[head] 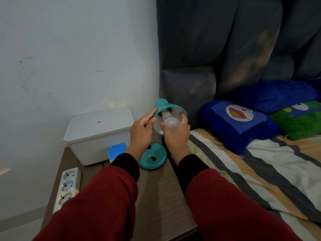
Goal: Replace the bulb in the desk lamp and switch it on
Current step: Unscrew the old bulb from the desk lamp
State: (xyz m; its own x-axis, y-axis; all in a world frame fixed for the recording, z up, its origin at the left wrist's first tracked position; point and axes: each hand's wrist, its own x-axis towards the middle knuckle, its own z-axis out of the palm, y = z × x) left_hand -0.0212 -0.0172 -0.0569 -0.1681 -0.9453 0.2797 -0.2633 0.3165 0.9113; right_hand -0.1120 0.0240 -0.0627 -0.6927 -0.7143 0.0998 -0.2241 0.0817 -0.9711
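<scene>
A teal desk lamp stands on the wooden bedside table (156,185), its round base (153,158) bearing a black switch. The teal shade (166,106) is tipped toward me, so its pale inside shows. A white bulb (171,121) sits in the shade with its screw end at the socket. My right hand (176,134) grips the bulb's globe from below and the right. My left hand (143,129) pinches the shade's left rim between thumb and fingers. The lamp's neck is hidden behind my hands. The bulb is unlit.
A lidded white plastic box (99,134) stands at the table's back left, with a small blue and white box (117,151) in front of it. A white power strip (67,186) lies along the left edge. A bed with striped sheet (243,171) and blue cushions (241,122) adjoins on the right.
</scene>
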